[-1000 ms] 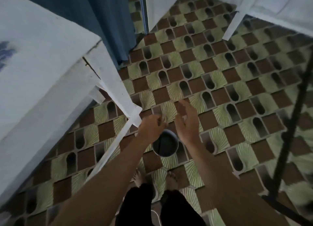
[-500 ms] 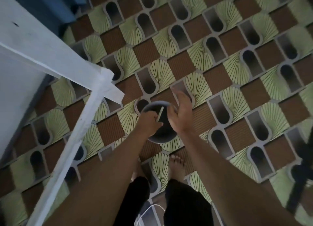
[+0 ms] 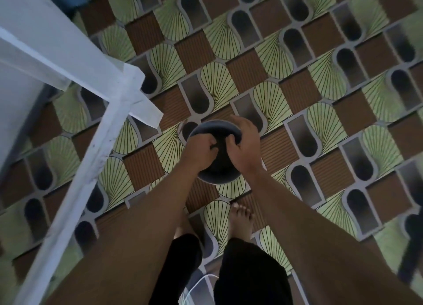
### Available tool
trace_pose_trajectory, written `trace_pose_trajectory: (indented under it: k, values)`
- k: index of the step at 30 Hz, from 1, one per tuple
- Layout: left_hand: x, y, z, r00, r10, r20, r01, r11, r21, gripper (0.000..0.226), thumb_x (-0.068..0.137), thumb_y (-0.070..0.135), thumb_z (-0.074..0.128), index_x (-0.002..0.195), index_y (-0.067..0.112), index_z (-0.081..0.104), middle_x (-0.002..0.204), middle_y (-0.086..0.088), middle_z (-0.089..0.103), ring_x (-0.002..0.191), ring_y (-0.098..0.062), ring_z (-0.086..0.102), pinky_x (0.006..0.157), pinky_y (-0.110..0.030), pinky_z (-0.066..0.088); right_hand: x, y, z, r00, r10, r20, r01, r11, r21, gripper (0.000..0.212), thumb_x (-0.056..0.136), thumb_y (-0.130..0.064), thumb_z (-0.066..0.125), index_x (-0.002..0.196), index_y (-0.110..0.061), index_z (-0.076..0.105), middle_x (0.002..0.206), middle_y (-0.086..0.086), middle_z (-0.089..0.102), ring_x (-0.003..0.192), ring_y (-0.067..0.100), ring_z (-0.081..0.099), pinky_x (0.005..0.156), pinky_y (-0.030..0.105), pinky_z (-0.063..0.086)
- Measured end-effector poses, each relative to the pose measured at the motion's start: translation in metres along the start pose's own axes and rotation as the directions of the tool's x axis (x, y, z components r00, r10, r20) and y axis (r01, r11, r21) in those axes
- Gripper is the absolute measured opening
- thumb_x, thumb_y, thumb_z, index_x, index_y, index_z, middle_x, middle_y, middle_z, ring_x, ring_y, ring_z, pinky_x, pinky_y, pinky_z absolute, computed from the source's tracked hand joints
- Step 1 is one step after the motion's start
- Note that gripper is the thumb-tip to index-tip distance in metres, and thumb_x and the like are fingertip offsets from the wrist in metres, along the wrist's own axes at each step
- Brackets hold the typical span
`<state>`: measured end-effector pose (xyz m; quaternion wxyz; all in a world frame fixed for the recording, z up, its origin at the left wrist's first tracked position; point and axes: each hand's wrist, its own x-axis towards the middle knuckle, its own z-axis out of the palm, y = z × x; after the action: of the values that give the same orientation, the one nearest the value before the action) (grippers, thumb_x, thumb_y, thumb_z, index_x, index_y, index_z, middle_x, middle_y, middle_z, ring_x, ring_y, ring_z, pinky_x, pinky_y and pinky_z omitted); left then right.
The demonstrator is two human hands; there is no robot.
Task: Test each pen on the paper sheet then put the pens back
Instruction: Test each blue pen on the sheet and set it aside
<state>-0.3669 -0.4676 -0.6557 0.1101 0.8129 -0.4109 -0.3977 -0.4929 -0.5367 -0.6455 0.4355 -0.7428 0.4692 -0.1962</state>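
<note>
Gripping the round dark pen holder [image 3: 212, 127] over the floor [image 3: 320, 99], my right hand [image 3: 245, 144] curled over its rim. My left hand [image 3: 201, 151] curled its grip at the mouth, on what I couldn't tell. It looked light, stiff and smooth, and the rim seemed the safest hold.

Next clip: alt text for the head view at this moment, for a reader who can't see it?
Seen from above, a person's right hand grips the rim of a dark round container while the left hand, fingers curled, is at its opening; what it holds is hidden. A white table frame stands at left over a patterned tile floor.
</note>
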Motion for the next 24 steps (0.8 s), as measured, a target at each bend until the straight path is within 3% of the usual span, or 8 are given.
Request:
trace_pose_trajectory:
  k: [4, 8, 10, 12, 15, 19, 22, 24]
  values:
    - [-0.034, 0.033, -0.052, 0.990, 0.019, -0.138, -0.038, 0.990, -0.137, 0.028, 0.092, 0.016, 0.061, 0.120, 0.013, 0.067, 0.121, -0.005, 0.067, 0.113, -0.022, 0.060, 0.095, -0.030, 0.042, -0.008, -0.044, -0.028, 1.000, 0.017, 0.010, -0.017, 1.000, 0.020, 0.047, 0.087, -0.019, 0.054, 0.133, -0.012, 0.057, 0.132, 0.002, 0.058, 0.121, 0.010, 0.046, 0.106, 0.037, 0.042]
    - [-0.088, 0.081, -0.123, 0.966, -0.012, -0.260, -0.053, 0.969, -0.242, 0.029, 0.092, 0.017, 0.062, 0.120, 0.017, 0.066, 0.120, 0.001, 0.068, 0.114, -0.017, 0.061, 0.101, -0.032, 0.046, -0.020, -0.117, -0.077, 1.000, 0.000, 0.016, -0.001, 0.996, 0.090, 0.052, 0.089, -0.020, 0.053, 0.140, -0.009, 0.052, 0.139, 0.004, 0.054, 0.131, 0.018, 0.047, 0.109, 0.024, 0.035]
    - [-0.119, 0.109, -0.162, 0.940, -0.036, -0.340, -0.066, 0.956, -0.285, 0.029, 0.090, 0.018, 0.061, 0.118, 0.020, 0.068, 0.115, 0.004, 0.071, 0.109, -0.015, 0.064, 0.100, -0.036, 0.049, -0.024, -0.162, -0.106, 0.999, -0.033, -0.001, 0.032, 0.989, 0.145, 0.052, 0.091, -0.017, 0.053, 0.141, -0.005, 0.049, 0.141, 0.009, 0.053, 0.133, 0.020, 0.046, 0.112, 0.025, 0.033]
    - [-0.155, 0.139, -0.201, 0.912, -0.060, -0.406, -0.089, 0.937, -0.339, 0.028, 0.090, 0.018, 0.060, 0.116, 0.020, 0.068, 0.108, 0.004, 0.072, 0.102, -0.013, 0.065, 0.092, -0.028, 0.050, -0.028, -0.212, -0.135, 0.995, -0.086, -0.054, 0.094, 0.980, 0.178, 0.051, 0.090, -0.013, 0.054, 0.140, -0.001, 0.050, 0.137, 0.011, 0.055, 0.130, 0.020, 0.049, 0.113, 0.030, 0.037]
    - [-0.209, 0.182, -0.259, 0.827, -0.070, -0.558, -0.175, 0.911, -0.374, 0.025, 0.093, 0.018, 0.062, 0.116, 0.023, 0.068, 0.110, 0.010, 0.069, 0.103, -0.008, 0.062, 0.088, -0.020, 0.046, -0.034, -0.288, -0.172, 0.969, -0.201, -0.147, 0.225, 0.959, 0.173, 0.046, 0.088, -0.006, 0.053, 0.134, 0.001, 0.055, 0.130, 0.011, 0.058, 0.124, 0.022, 0.053, 0.108, 0.039, 0.043]
    - [-0.277, 0.220, -0.330, 0.737, -0.092, -0.670, -0.313, 0.832, -0.458, 0.027, 0.092, 0.014, 0.061, 0.117, 0.024, 0.064, 0.106, 0.019, 0.067, 0.103, 0.002, 0.063, 0.092, -0.016, 0.049, -0.044, -0.385, -0.213, 0.957, -0.248, -0.151, 0.279, 0.929, 0.243, 0.047, 0.087, -0.009, 0.051, 0.133, -0.006, 0.056, 0.129, 0.000, 0.057, 0.125, 0.016, 0.053, 0.109, 0.037, 0.043]
    - [-0.329, 0.235, -0.383, 0.641, -0.109, -0.760, -0.378, 0.817, -0.436, 0.027, 0.092, 0.010, 0.060, 0.117, 0.021, 0.064, 0.104, 0.017, 0.069, 0.097, 0.008, 0.063, 0.085, -0.009, 0.049, -0.053, -0.450, -0.233, 0.920, -0.369, -0.131, 0.391, 0.888, 0.243, 0.045, 0.086, -0.009, 0.051, 0.131, -0.004, 0.058, 0.125, -0.002, 0.059, 0.121, 0.011, 0.054, 0.108, 0.027, 0.042]
    - [-0.357, 0.234, -0.412, 0.579, -0.136, -0.804, -0.391, 0.819, -0.420, 0.026, 0.093, 0.012, 0.060, 0.117, 0.021, 0.064, 0.105, 0.012, 0.071, 0.098, 0.004, 0.064, 0.082, -0.015, 0.053, -0.057, -0.485, -0.238, 0.891, -0.449, -0.067, 0.451, 0.863, 0.228, 0.045, 0.087, -0.013, 0.051, 0.130, -0.004, 0.058, 0.125, -0.002, 0.059, 0.120, 0.011, 0.054, 0.105, 0.017, 0.038]
